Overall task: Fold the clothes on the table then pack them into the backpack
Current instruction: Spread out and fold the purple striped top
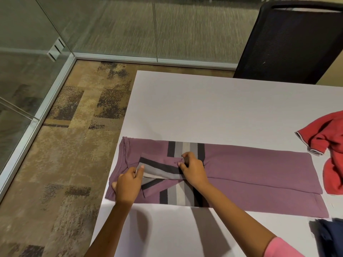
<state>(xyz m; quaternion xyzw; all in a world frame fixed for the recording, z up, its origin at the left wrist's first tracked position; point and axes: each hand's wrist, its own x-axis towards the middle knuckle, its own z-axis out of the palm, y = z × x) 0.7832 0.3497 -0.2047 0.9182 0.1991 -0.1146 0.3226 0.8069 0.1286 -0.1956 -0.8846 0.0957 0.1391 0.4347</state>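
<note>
Mauve knit sweater (250,169) lies long-axis left-right, its folded-in striped sleeve (159,170) pinched between left hand (128,184) and right hand (193,169).

Folded shirt (250,175) on table (213,108) near edge; crumpled garment (326,145) right; chair (289,43) behind.

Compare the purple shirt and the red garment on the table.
The purple shirt lies flat and partly folded, while the red garment sits crumpled at the right edge. The purple shirt has grey and dark stripes; the red garment is plain with pale-trimmed cuffs. The left hand and right hand grip the purple shirt; the red garment lies untouched. Both rest on the white table.
</note>
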